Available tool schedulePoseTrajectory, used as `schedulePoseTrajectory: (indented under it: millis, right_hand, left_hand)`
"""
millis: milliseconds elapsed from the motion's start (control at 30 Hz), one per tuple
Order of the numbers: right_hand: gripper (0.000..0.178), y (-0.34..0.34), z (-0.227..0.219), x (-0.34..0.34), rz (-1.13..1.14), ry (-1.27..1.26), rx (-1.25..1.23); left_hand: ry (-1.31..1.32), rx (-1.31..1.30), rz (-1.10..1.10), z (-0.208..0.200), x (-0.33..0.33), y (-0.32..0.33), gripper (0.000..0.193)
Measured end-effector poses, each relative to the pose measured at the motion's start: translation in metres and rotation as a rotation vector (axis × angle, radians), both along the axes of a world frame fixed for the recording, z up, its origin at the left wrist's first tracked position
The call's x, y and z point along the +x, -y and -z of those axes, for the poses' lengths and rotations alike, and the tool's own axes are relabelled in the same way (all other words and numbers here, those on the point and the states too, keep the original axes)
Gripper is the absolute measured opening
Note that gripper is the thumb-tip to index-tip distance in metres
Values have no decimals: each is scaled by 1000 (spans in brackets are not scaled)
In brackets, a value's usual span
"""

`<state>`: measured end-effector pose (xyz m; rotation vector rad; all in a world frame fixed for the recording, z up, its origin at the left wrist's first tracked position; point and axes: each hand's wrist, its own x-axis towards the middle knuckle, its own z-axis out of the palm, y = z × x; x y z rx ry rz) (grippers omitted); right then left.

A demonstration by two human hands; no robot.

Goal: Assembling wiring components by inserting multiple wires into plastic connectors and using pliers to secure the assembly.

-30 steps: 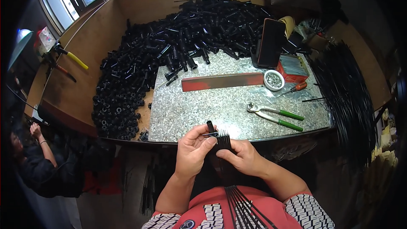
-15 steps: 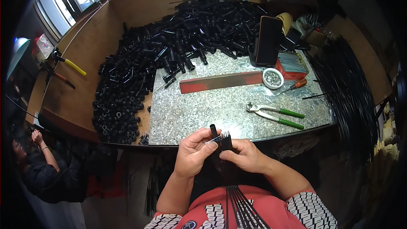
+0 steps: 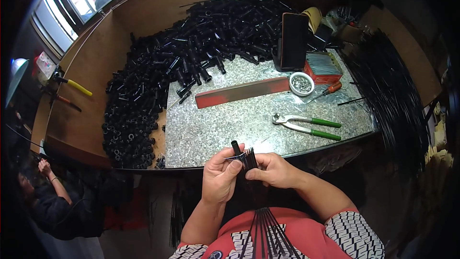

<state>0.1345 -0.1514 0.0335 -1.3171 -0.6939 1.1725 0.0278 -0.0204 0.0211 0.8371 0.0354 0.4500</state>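
My left hand (image 3: 219, 176) is closed around a short black tube (image 3: 235, 146), its open end pointing up past the fingertips. A thin, pale wire-like strand lies across the tube by my thumb. In my right hand (image 3: 275, 170), thumb and fingers pinch a bundle of thin black rods (image 3: 250, 157), whose upper tips stand fanned beside the tube. Lower lengths of the rods spread over my lap against the red and patterned clothing. Both hands meet just in front of the table's near edge. My fingers hide where rods and tube come together.
Black tubular parts (image 3: 191, 48) heap along the back and left. On the speckled tabletop (image 3: 225, 124) lie green-handled pincers (image 3: 326, 123), a red-grey bar (image 3: 239, 93), a white bowl (image 3: 292, 84), a screwdriver (image 3: 334, 87) and a propped phone (image 3: 293, 43). Long black rods (image 3: 393, 96) hang at right; another person's hand (image 3: 45, 168) shows left.
The whole view has shifted a little, so the table things sit further left. Both hands keep their holds on tube and rods; the rods on my lap are spread slightly differently.
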Motion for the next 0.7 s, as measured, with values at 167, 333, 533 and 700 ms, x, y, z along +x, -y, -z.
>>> schedulePoseTrajectory:
  millis: [167, 333, 533, 700]
  right_hand:
    - [21, 2, 2, 0, 31, 35, 27]
    - [27, 1, 3, 2, 7, 62, 0]
    - [29, 1, 5, 7, -31, 38, 2]
    - [26, 2, 3, 5, -24, 41, 9]
  left_hand:
    - [5, -280, 24, -1, 4, 8, 30]
    - [-80, -242, -77, -5, 3, 19, 28]
    - [-138, -165, -107, -8, 8, 21, 34]
    - [-162, -158, -135, -9, 10, 21, 35]
